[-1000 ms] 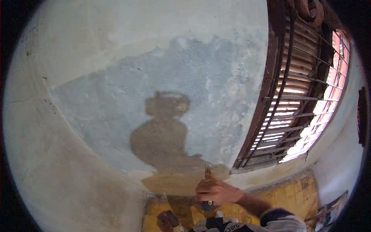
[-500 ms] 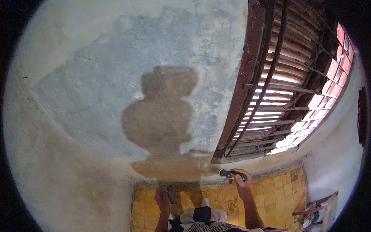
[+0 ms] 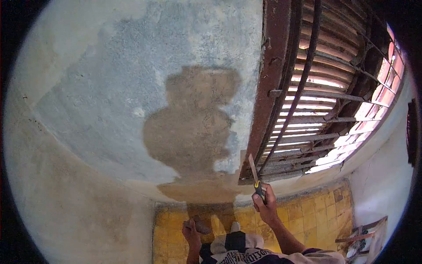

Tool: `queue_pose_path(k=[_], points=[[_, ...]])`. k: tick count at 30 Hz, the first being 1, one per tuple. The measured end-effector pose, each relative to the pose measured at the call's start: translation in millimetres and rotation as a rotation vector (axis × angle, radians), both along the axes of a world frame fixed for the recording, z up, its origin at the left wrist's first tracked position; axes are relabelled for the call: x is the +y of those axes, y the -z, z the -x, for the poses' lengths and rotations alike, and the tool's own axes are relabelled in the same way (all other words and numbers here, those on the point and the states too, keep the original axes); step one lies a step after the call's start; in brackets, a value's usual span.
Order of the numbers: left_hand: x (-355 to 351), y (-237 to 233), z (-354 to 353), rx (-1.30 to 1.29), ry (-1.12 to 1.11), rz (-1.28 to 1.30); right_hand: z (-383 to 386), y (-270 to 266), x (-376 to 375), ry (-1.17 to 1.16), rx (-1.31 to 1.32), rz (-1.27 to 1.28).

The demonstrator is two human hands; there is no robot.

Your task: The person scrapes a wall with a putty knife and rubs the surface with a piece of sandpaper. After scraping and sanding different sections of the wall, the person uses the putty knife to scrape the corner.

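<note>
My right hand (image 3: 265, 204) is closed around the black and yellow handle of a putty knife (image 3: 258, 187). Its flat blade (image 3: 252, 166) points up, overlapping the lower corner of the dark red window frame (image 3: 255, 149). My left hand (image 3: 190, 230) hangs low over the floor with its fingers curled. A greyish-brown rounded thing (image 3: 203, 226) shows right beside those fingers; I cannot tell what it is. In front stands a wall (image 3: 110, 110) with a patchy blue-grey coat, and my shadow falls across it.
A louvred window with metal bars (image 3: 316, 119) lets in bright light at the right. Yellow tiles (image 3: 303, 215) cover the floor, with a white shoe tip (image 3: 235, 226) below me. A small wooden frame-like piece (image 3: 367, 237) stands against the right wall (image 3: 382, 189).
The putty knife has swung from pointing left near the wall's base to pointing upward at the window frame's corner. My left hand stays low, slightly further right. The view has shifted a little.
</note>
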State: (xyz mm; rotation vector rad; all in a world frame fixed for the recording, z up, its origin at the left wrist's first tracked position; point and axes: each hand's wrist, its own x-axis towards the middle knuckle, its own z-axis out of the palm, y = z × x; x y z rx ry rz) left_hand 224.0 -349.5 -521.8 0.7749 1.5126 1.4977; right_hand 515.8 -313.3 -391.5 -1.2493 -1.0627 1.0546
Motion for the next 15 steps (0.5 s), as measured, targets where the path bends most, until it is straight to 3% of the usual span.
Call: queue_pose_path(k=[3,6,9,12,15], points=[[-10,15,4,0.123,0.030,-0.041,4,-6,14,0.150,-0.270,-0.346],[-14,14,-7,-0.141,-0.005,-0.206,12,-43,16,0.271,-0.263,-0.410],[-9,-22,-15,-0.160,0.081,-0.103,12,-64,24,0.236,-0.607,-0.544],[-7,5,5,-0.078,0.167,0.042,23,-70,22,0.320,-0.697,-0.589],[0,-2,10,-0.123,0.167,-0.044,33,-84,26,0.362,-0.783,-0.583]])
